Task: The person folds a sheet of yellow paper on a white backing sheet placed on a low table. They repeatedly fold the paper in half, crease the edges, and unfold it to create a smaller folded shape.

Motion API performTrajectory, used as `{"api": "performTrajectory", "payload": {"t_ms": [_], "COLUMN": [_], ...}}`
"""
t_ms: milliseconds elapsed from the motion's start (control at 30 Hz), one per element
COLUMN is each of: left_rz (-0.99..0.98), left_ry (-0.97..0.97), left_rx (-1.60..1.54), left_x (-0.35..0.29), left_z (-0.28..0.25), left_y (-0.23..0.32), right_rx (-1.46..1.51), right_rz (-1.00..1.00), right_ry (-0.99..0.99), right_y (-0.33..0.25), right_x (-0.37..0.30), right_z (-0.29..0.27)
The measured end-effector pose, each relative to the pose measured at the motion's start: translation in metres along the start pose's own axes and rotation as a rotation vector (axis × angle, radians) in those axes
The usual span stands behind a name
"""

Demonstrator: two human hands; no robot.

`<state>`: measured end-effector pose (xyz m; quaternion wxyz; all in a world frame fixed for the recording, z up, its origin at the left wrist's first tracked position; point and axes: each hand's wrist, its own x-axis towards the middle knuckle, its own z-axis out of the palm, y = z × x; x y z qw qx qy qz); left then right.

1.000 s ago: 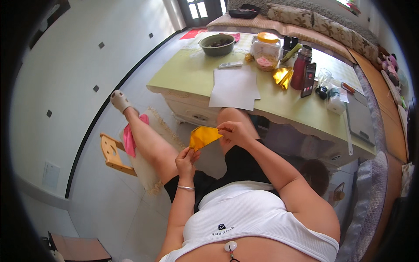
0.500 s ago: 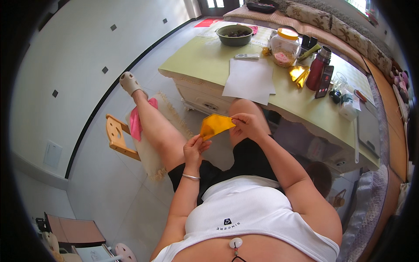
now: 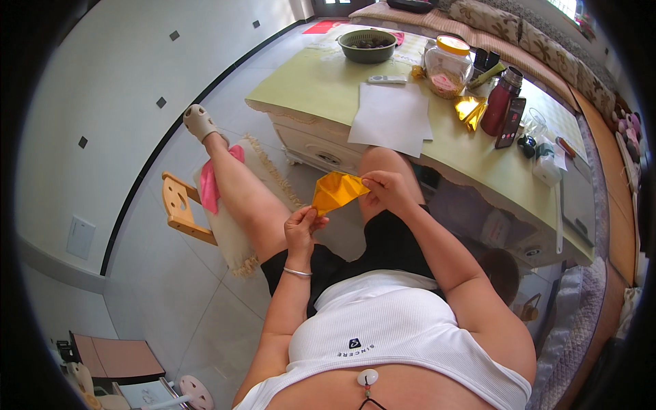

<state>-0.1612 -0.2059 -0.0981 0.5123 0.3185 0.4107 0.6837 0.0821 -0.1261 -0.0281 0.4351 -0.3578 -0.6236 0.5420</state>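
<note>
A folded piece of shiny gold paper (image 3: 337, 192) is held up over my lap, stretched between both hands. Its outline is roughly a trapezoid, with creases across its surface. My left hand (image 3: 301, 222) pinches its lower left corner between thumb and fingers. At the opposite end, my right hand (image 3: 387, 188) grips the right tip. Farther off, on the table, lies another gold folded piece (image 3: 470, 112) beside a dark red thermos flask (image 3: 501, 102). White paper sheets (image 3: 390, 117) rest at the table edge in front of my knee.
The pale green table (image 3: 301, 85) carries a green basket (image 3: 367, 46) of dark items, a clear jar (image 3: 448, 65) with a yellow lid, a standing phone (image 3: 510, 123) and a white remote (image 3: 387, 79). A wooden stool (image 3: 181, 208) stands left of my leg.
The gold paper has opened up somewhat and shows more creases and a lighter face. Both hands have risen slightly and keep their hold. The whole view has shifted a little.
</note>
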Motion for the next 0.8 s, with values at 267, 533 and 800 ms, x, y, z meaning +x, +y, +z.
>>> {"api": "performTrajectory", "payload": {"t_ms": [267,533,800], "left_rz": [0.056,0.089,-0.046], "left_ry": [0.030,0.054,0.030], "left_rx": [0.027,0.140,-0.058], "left_x": [-0.001,0.000,0.008], "left_z": [-0.002,0.007,0.024], "left_y": [-0.003,-0.005,0.011], "right_rx": [-0.060,0.057,0.505], "right_rz": [-0.029,-0.036,0.105], "right_ry": [-0.027,0.070,0.019], "right_y": [-0.005,0.007,-0.005], "right_x": [-0.003,0.005,0.012], "right_z": [0.002,0.000,-0.021]}}
